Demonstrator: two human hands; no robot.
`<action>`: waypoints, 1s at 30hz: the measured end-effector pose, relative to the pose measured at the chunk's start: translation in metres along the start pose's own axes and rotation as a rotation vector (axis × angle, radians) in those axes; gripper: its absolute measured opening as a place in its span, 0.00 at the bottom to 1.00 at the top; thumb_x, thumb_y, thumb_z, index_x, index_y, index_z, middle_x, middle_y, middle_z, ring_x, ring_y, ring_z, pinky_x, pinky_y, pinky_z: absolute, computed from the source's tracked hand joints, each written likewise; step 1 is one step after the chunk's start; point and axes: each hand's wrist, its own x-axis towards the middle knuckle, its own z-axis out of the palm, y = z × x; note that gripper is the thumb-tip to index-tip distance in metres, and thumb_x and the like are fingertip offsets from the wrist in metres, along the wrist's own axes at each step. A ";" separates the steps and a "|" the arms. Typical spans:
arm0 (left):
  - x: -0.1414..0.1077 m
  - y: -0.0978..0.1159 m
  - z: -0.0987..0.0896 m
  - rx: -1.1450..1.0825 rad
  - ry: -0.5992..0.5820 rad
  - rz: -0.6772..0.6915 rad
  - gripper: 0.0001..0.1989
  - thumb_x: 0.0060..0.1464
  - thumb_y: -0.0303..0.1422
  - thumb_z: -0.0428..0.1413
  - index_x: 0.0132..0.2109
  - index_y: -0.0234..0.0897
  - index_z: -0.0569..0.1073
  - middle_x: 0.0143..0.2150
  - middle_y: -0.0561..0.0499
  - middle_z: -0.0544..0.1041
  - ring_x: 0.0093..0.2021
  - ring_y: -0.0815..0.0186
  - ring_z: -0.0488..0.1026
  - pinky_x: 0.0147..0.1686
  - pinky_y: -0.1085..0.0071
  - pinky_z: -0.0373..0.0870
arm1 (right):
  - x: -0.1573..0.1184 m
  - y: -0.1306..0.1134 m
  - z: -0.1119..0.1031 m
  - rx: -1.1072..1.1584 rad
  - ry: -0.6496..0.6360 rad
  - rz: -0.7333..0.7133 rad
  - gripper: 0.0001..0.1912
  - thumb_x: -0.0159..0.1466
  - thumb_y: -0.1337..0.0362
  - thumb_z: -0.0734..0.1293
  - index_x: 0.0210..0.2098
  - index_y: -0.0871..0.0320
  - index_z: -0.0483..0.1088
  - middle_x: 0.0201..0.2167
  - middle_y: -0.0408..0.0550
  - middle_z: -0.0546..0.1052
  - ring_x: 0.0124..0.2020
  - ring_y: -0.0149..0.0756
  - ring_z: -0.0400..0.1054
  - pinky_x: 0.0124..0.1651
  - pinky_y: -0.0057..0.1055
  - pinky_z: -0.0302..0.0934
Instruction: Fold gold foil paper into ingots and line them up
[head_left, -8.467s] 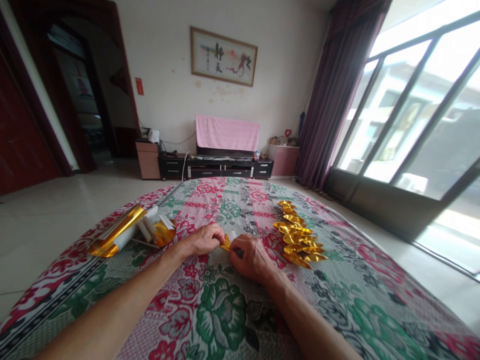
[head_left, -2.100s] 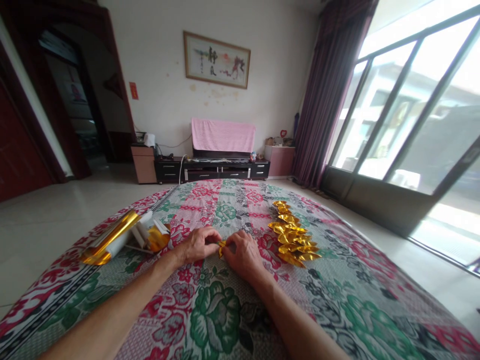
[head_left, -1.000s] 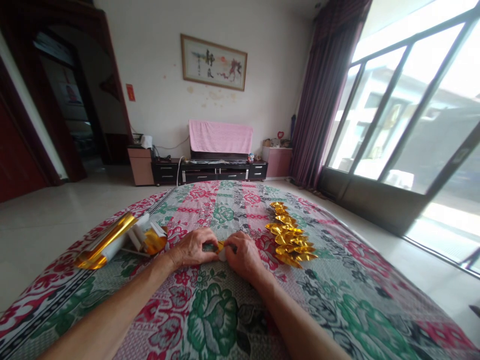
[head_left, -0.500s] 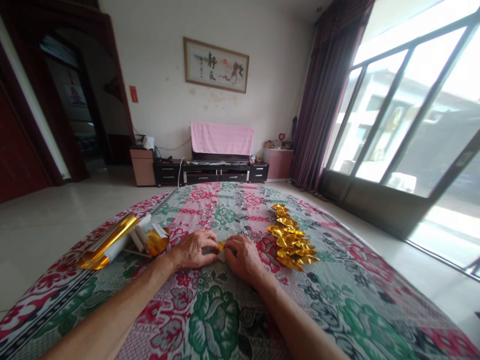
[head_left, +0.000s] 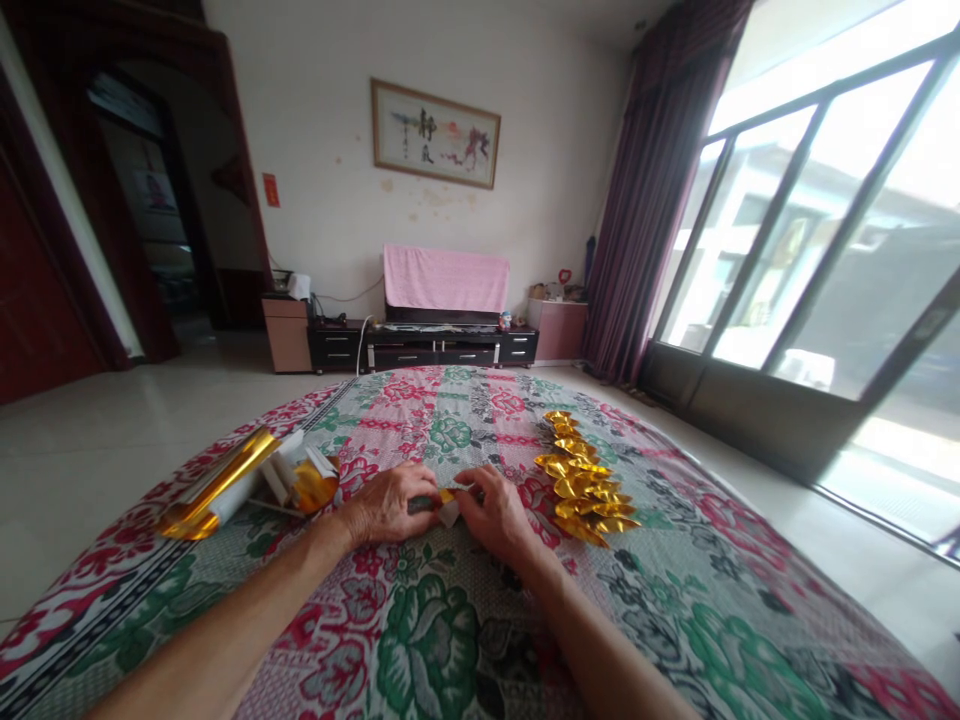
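Now left hand (head_left: 391, 503) and right hand (head_left: 496, 512) pinching gold-and-white paper (head_left: 450, 514) between fingers (head_left: 480, 478); gold foil pieces (head_left: 576, 486) lying rightward.

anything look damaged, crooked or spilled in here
Yes: brownish blotches mark the pale wall below the framed picture, perhaps stains or damp. The framed picture also appears tilted, right end lower, though the camera's wide view may exaggerate that. On the tablecloth, the folded gold pieces overlap loosely, but I see no spill.
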 end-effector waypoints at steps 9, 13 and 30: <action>0.000 0.001 0.006 0.048 0.010 -0.016 0.12 0.55 0.38 0.50 0.41 0.40 0.75 0.44 0.48 0.73 0.44 0.64 0.70 0.47 0.68 0.67 | 0.004 0.011 0.004 0.248 0.056 -0.109 0.18 0.53 0.73 0.57 0.40 0.58 0.70 0.45 0.48 0.72 0.47 0.33 0.66 0.47 0.29 0.62; -0.001 -0.001 0.011 0.078 0.051 -0.023 0.11 0.55 0.37 0.51 0.41 0.40 0.75 0.47 0.47 0.71 0.47 0.63 0.69 0.49 0.67 0.67 | 0.003 0.011 0.005 0.166 0.049 -0.100 0.18 0.51 0.75 0.57 0.37 0.57 0.71 0.43 0.47 0.73 0.45 0.33 0.67 0.50 0.31 0.60; 0.005 0.007 0.016 0.139 0.055 -0.041 0.14 0.58 0.39 0.48 0.40 0.40 0.75 0.45 0.48 0.72 0.45 0.64 0.68 0.47 0.67 0.67 | 0.001 0.015 0.007 -0.087 -0.052 -0.110 0.21 0.53 0.74 0.58 0.47 0.59 0.64 0.42 0.50 0.73 0.44 0.36 0.66 0.47 0.31 0.58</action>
